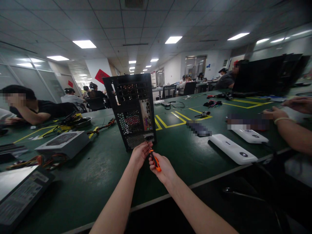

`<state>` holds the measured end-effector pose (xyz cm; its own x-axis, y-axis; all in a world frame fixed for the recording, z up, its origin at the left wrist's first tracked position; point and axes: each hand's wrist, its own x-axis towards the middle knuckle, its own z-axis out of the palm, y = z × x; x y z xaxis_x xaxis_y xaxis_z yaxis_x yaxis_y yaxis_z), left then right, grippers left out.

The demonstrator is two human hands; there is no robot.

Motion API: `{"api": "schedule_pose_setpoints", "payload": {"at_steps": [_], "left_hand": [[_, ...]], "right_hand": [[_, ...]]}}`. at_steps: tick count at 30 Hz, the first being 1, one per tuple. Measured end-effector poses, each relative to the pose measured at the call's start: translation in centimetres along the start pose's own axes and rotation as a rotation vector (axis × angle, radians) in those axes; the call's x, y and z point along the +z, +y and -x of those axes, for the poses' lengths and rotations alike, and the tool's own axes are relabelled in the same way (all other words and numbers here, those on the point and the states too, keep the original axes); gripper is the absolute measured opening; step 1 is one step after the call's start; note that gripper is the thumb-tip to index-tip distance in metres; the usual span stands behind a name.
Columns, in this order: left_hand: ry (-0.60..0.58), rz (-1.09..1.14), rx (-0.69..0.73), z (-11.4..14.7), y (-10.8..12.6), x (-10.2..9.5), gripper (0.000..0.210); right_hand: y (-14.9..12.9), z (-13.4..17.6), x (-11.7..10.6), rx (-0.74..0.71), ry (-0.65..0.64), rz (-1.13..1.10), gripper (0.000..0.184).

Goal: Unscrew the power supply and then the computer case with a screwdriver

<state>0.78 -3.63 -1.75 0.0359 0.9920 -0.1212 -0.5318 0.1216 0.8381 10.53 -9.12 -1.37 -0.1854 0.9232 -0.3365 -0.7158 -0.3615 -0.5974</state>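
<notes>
A black computer case (133, 110) stands upright on the green table, its rear panel towards me. My right hand (162, 165) grips an orange and black screwdriver (155, 161) by its handle. The thin shaft slants up and left to the lower edge of the case, by the power supply's socket (149, 137). My left hand (140, 154) is at the bottom of the panel, its fingers drawn together beside the shaft's tip. Whatever those fingers pinch is too small to make out, and the tip itself is partly hidden.
Grey power supply units (63, 143) with cable bundles lie to the left. White power banks (232, 149) and a blurred phone-like item (198, 128) are at the right. Another person's hands (280, 113) work at the far right; someone leans on the table at left. A black monitor (260, 74) stands behind.
</notes>
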Motion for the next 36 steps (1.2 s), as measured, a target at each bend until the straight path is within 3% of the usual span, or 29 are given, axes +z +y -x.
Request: {"api": "schedule_pose_setpoints", "payload": {"at_steps": [6, 13, 27, 30, 32, 34, 36], "left_hand": [[-0.033, 0.051, -0.046, -0.1, 0.2, -0.1, 0.014], [-0.036, 0.031, -0.009, -0.2, 0.0, -0.3, 0.014], [0.031, -0.029, -0.018, -0.4, -0.3, -0.2, 0.019], [0.052, -0.008, -0.036, -0.6, -0.1, -0.2, 0.017], [0.057, 0.009, -0.052, -0.7, 0.0, -0.2, 0.017], [0.05, 0.018, -0.067, -0.9, 0.1, -0.4, 0.015], [0.036, 0.027, -0.081, -1.2, 0.1, -0.6, 0.012]], "right_hand": [[-0.2, 0.0, 0.0, 0.039, -0.019, 0.004, 0.019], [-0.2, 0.2, 0.0, 0.003, -0.053, 0.003, 0.008], [0.0, 0.1, 0.1, -0.006, -0.058, 0.105, 0.015], [0.4, 0.5, 0.1, -0.1, -0.048, 0.185, 0.01], [0.8, 1.1, 0.0, -0.205, -0.015, 0.235, 0.019], [1.2, 1.8, -0.3, -0.403, 0.0, 0.371, 0.037], [1.6, 2.4, -0.8, -0.771, -0.063, 0.735, 0.041]]}}
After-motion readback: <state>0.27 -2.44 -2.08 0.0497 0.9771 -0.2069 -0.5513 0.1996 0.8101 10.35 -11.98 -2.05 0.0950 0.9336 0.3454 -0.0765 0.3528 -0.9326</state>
